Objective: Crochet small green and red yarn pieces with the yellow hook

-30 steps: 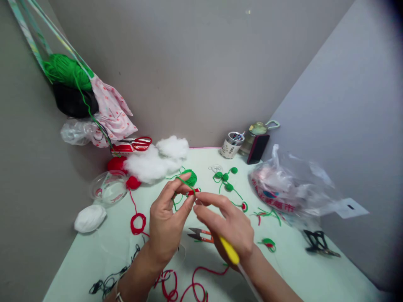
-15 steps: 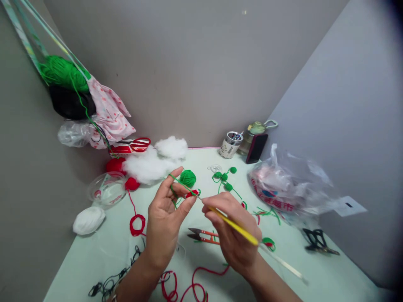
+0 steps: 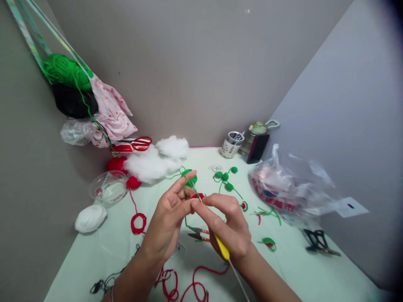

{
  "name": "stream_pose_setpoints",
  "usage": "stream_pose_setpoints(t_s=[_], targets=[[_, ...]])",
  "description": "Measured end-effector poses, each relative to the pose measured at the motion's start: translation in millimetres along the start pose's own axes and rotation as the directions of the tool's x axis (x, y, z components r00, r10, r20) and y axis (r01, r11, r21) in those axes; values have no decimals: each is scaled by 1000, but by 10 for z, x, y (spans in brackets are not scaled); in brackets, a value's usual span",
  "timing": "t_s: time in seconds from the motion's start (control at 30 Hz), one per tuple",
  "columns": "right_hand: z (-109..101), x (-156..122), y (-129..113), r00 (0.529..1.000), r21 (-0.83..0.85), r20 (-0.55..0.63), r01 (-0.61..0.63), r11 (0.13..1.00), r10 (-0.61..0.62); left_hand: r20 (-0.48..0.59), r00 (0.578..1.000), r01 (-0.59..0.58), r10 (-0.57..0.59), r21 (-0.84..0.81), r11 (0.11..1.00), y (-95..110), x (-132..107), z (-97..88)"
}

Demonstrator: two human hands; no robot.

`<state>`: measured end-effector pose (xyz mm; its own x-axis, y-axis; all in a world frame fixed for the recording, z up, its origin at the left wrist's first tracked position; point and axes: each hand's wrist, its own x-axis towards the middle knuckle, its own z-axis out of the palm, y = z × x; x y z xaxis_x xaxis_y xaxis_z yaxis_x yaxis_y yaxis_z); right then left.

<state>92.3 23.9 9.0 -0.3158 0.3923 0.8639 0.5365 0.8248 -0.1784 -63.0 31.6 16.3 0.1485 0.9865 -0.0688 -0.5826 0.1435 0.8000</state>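
Note:
My left hand [image 3: 170, 209] pinches a small red crochet piece [image 3: 197, 196] between thumb and fingers, with green yarn [image 3: 185, 209] running over the raised index finger. My right hand [image 3: 228, 224] is closed round a crochet hook [image 3: 222, 247] with a yellow grip. The hook's tip meets the red piece, and both hands' fingertips touch there. Behind the left fingers a green yarn ball [image 3: 189, 178] is partly hidden. Thread snips [image 3: 201, 235] with orange handles lie below the hands, partly covered by the right one.
White stuffing [image 3: 147, 163] and a red yarn ball [image 3: 133, 183] lie at the left. Small green crochet pieces [image 3: 225, 177] sit beyond my hands. A plastic bag [image 3: 286, 184] and a black clip [image 3: 319, 242] occupy the right. Red yarn [image 3: 195, 285] loops along the front.
My right hand has tilted the hook more upright, its yellow grip now pointing down toward me. My left hand has shifted slightly right, and its index finger has lowered to the right.

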Motion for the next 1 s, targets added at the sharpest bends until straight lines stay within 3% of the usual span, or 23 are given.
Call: stream_pose_setpoints(t_s=[0.07, 0.17, 0.33, 0.57, 0.77, 1.0], targets=[[-44, 37, 22, 997, 114, 23, -69, 991, 67, 72, 994, 88, -83, -64, 994, 35, 29, -28], [-125, 125, 37, 980, 263, 92, -193, 945, 174, 102, 990, 99, -95, -43, 994, 77, 56, -59], [-198, 204, 51, 974, 368, 101, -228, 901, 205, -10, 996, -82, 85, 148, 986, 137, 48, -85], [-250, 214, 25, 936, 399, 152, -353, 846, 319, -52, 955, -238, 292, 453, 859, 153, 26, -90], [-252, 226, 23, 895, 475, 134, -435, 765, 426, -2, 972, -215, 233, 380, 900, 124, 32, -115], [-264, 219, -11, 919, 445, 143, -391, 806, 367, 5, 976, -210, 217, 278, 938, 80, 35, -98]])
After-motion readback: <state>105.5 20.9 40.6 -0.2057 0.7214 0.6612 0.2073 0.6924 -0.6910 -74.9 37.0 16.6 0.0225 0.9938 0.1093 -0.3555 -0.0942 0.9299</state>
